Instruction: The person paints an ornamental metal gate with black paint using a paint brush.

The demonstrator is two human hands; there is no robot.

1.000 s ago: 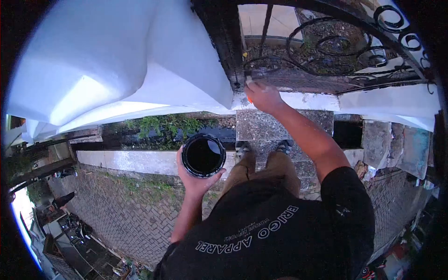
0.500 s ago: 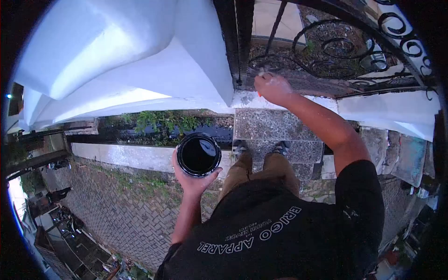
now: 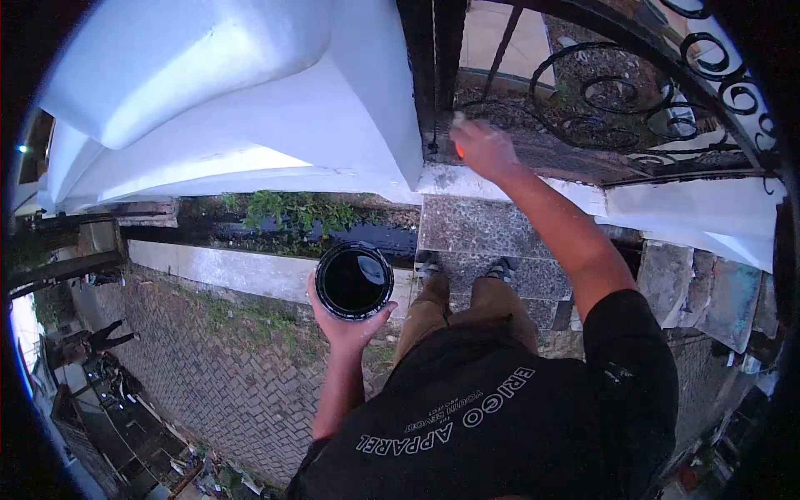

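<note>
My left hand (image 3: 347, 327) cups a round can of black paint (image 3: 354, 281) from below, held level in front of my waist. My right hand (image 3: 486, 150) reaches forward and grips a paintbrush with an orange handle (image 3: 457, 147). Its tip rests against the black iron gate frame (image 3: 433, 75) next to the white pillar (image 3: 250, 92). Most of the brush is hidden by my fingers.
The gate has black scrollwork (image 3: 617, 100) to the right. I stand on grey stone steps (image 3: 483, 229) over a drain with green weeds (image 3: 292, 212). Brick paving (image 3: 225, 367) lies to the left, where a person (image 3: 104, 337) stands far off.
My right hand has shifted slightly up and left along the gate frame with the brush. The paint can stays in my left hand, nearly still.
</note>
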